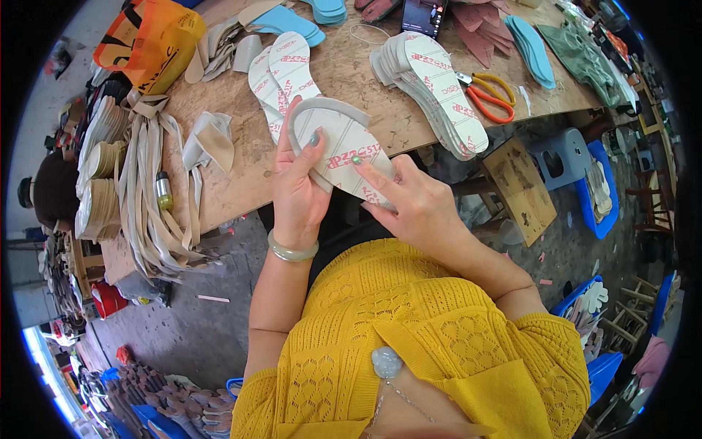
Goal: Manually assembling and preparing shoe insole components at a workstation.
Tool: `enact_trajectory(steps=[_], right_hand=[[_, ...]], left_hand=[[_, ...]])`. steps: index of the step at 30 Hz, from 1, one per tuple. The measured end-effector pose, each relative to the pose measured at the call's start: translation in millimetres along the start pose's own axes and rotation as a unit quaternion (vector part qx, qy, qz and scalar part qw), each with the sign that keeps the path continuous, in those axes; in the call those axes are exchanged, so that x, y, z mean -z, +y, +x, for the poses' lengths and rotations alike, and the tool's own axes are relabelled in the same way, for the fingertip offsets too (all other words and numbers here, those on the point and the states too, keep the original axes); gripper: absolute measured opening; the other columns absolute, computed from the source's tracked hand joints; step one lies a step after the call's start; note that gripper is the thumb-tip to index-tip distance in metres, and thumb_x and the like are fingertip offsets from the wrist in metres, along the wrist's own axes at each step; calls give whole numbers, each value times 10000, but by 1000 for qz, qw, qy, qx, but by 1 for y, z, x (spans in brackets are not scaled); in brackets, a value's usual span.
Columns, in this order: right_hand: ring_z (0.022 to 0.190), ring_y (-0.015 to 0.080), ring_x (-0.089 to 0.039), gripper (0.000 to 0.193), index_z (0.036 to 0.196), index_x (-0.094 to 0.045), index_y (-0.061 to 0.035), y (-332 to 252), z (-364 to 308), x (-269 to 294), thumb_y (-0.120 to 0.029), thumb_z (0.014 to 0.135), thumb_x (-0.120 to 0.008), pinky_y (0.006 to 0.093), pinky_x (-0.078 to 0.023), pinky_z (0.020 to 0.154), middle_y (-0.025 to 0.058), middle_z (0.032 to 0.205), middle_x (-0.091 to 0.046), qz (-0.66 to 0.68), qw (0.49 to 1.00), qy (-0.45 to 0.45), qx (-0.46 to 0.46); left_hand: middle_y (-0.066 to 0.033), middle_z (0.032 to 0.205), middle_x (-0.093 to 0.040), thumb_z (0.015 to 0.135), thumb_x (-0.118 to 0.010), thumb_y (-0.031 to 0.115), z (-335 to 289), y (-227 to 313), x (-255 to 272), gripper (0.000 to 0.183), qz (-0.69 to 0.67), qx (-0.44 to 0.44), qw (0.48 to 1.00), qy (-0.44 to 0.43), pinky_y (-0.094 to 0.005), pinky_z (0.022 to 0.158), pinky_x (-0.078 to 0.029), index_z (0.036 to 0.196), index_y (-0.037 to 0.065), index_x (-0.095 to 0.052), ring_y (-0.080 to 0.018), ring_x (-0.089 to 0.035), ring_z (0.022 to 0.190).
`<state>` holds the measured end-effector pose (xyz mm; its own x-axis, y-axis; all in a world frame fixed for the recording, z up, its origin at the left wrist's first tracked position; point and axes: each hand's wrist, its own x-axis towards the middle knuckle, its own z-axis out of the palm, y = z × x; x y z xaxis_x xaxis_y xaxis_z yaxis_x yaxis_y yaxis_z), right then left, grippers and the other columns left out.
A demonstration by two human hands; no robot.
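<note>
A white insole (338, 139) with red print is held up in both hands above the front edge of the table. My left hand (298, 183) grips its left side, thumb on the printed face. A narrow grey-beige strip (338, 106) curves along the rounded end of the insole; its free tip stands off at the right. My right hand (420, 201) pinches the lower right end, index finger lying on the print and thumb at the edge. Beyond my left hand lie more white insoles (287, 62). A taller stack of them (444, 91) stands to the right.
Orange- and yellow-handled scissors (491, 99) lie right of the stack. Long beige strips (146, 212) hang over the table's left edge, near an orange bag (150, 47). Blue insole pieces (529, 51) and a phone (423, 17) lie farther back. A wooden stool (521, 189) stands at right.
</note>
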<state>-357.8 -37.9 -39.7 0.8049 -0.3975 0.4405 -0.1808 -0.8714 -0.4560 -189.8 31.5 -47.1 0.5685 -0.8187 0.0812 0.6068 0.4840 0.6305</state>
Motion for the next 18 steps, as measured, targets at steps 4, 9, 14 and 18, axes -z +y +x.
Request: enact_trajectory(steps=[4,9,14,18], right_hand=[[718,235,-596,568,1271,-559,-182,2,7,13,-133,730,-724,344,-510,600,83,887,-493,-16,999,-21,-19],[744,248,-592,598,1272,-569,-198,8,18,26,-159,706,-759,353,-507,658,97,968,-534,-49,998,-16,-46],[884,327,-609,545,1267,-565,-161,45,43,43,-181,748,-733,386,-507,731,144,1050,-570,-124,982,134,-58],[954,352,-604,469,1281,-556,-142,76,56,37,-246,838,-667,407,-500,779,180,1146,-571,-180,966,112,-147]], left_hand=[[-128,1452,-371,863,-470,-120,13,-1,-8,644,13,-30,999,-9,-386,1060,-412,1453,35,-261,-220,-447,1277],[-132,1497,-308,836,-439,-135,36,-1,-15,692,24,-72,995,-61,-382,1078,-386,1468,37,-214,-226,-431,1291],[-159,1504,-283,832,-423,-115,60,-6,-48,741,10,-22,987,-162,-331,1040,-409,1492,57,-134,-238,-440,1285],[-204,1462,-332,872,-423,-72,74,-32,-41,690,59,62,984,-156,-359,1040,-424,1487,37,-129,-292,-478,1252]])
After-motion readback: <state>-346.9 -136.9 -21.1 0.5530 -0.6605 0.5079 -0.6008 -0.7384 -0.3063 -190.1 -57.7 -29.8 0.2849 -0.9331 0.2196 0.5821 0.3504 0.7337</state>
